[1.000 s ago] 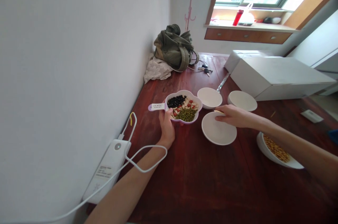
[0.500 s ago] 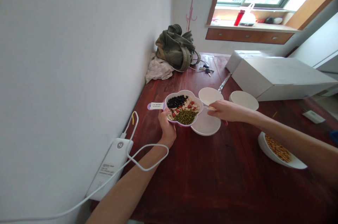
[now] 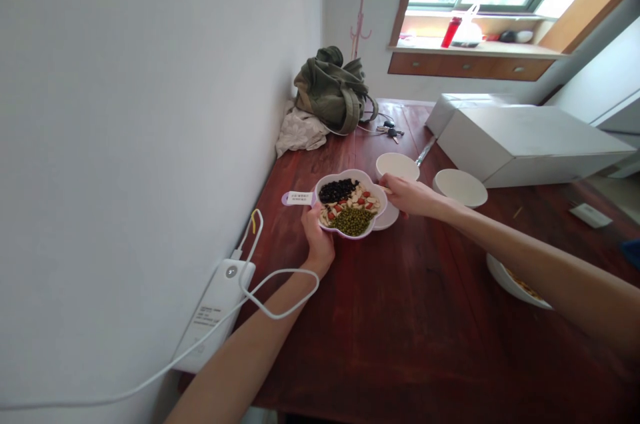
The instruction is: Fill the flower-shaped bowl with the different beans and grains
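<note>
My left hand (image 3: 318, 237) grips a flower-shaped divided dish (image 3: 380, 201) with a pale purple rim and a labelled handle (image 3: 299, 199). Inside lie black beans (image 3: 336, 191), mung beans (image 3: 351, 222), and pale slices with red pieces (image 3: 367, 195). At the dish's right edge, the closed fingers of my right hand (image 3: 407, 196) hold a thin pale stick (image 3: 385, 189); its full shape is hidden. A round white dish (image 3: 387, 218) shows partly from behind the flower-shaped dish, below my right hand. Just beyond that hand stands a white bowl (image 3: 399, 165).
Another white bowl (image 3: 461, 188) is near a large white box (image 3: 540, 137). My right forearm partly covers a bowl of yellowish beans (image 3: 510, 284). A white power bank (image 3: 213, 317) with a looped cable lies by the wall. Keys (image 3: 393, 131) and a green bag (image 3: 333, 91) sit farther back.
My right hand has moved left and slightly up to the flower-shaped dish's edge. The round white dish is farther left, more hidden behind it. The nearest white bowl has shifted slightly away.
</note>
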Tool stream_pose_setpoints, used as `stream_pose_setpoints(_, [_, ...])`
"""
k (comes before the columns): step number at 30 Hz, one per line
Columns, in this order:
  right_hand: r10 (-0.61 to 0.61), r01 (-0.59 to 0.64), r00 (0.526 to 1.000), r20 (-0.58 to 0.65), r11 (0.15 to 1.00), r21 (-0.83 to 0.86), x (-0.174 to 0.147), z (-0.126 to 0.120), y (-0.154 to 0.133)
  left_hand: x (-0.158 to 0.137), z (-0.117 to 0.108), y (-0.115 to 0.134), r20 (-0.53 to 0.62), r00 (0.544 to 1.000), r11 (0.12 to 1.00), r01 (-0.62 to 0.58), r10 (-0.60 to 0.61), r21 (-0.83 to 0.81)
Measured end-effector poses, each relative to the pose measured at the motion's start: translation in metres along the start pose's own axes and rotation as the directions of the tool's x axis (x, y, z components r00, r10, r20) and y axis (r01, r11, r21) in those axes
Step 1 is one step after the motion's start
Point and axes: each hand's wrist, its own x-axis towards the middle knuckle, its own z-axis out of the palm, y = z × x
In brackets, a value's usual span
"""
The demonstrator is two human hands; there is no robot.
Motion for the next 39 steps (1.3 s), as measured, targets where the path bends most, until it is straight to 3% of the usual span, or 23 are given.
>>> stream_pose_setpoints(5, [-0.006, 0.006, 1.000, -0.008, 0.997, 0.081, 0.022, 0.000, -0.007, 0.000, 0.002, 0.000, -0.040, 0.997, 0.996, -0.062, 0.060, -0.071])
stream_pose_setpoints(9, [-0.045, 0.049, 0.998, -0.051, 0.994, 0.093, 0.003, -0.016, -0.002, -0.003, 0.004, 0.000, -0.018, 1.000, 0.997, -0.023, 0.022, -0.072])
stream_pose_setpoints(12, [-0.033, 0.039, 0.993, -0.117, 0.998, 0.054, -0.042, -0.042, 0.019, -0.008, 0.006, 0.000, 0.065, 0.997, 0.997, 0.056, -0.053, -0.056])
stream_pose_setpoints(16, [0.029, -0.027, 0.983, -0.180, 1.000, 0.013, -0.123, -0.067, 0.077, -0.020, 0.011, 0.000, 0.194, 0.969, 0.988, 0.156, -0.154, 0.004])
stream_pose_setpoints(19, [0.121, -0.129, 0.960, -0.253, 0.992, -0.015, -0.181, -0.062, 0.119, -0.033, 0.014, -0.001, 0.290, 0.932, 0.976, 0.208, -0.216, 0.058])
stream_pose_setpoints(21, [0.090, -0.086, 0.953, -0.290, 0.996, 0.028, -0.213, -0.049, 0.131, -0.043, 0.015, -0.002, 0.353, 0.900, 0.967, 0.237, -0.255, 0.095])
stream_pose_setpoints(24, [0.017, 0.011, 0.940, -0.341, 0.997, 0.080, -0.244, -0.024, 0.115, -0.057, 0.015, -0.004, 0.451, 0.832, 0.946, 0.271, -0.322, 0.175])
stream_pose_setpoints(26, [-0.155, 0.173, 0.910, -0.385, 0.985, 0.012, -0.254, -0.010, 0.088, -0.065, 0.015, -0.005, 0.507, 0.784, 0.933, 0.279, -0.358, 0.228])
stream_pose_setpoints(30, [-0.441, 0.419, 0.857, -0.266, 0.897, -0.140, -0.251, 0.008, 0.037, -0.075, 0.016, -0.006, 0.533, 0.751, 0.921, 0.303, -0.390, 0.245])
stream_pose_setpoints(35, [-0.512, 0.471, 0.847, -0.142, 0.847, -0.247, -0.233, 0.020, 0.021, -0.079, 0.014, -0.008, 0.547, 0.742, 0.922, 0.295, -0.387, 0.253])
stream_pose_setpoints(39, [-0.456, 0.437, 0.889, -0.027, 0.866, -0.245, -0.222, 0.020, 0.023, -0.077, 0.012, -0.012, 0.549, 0.745, 0.925, 0.308, -0.380, 0.222])
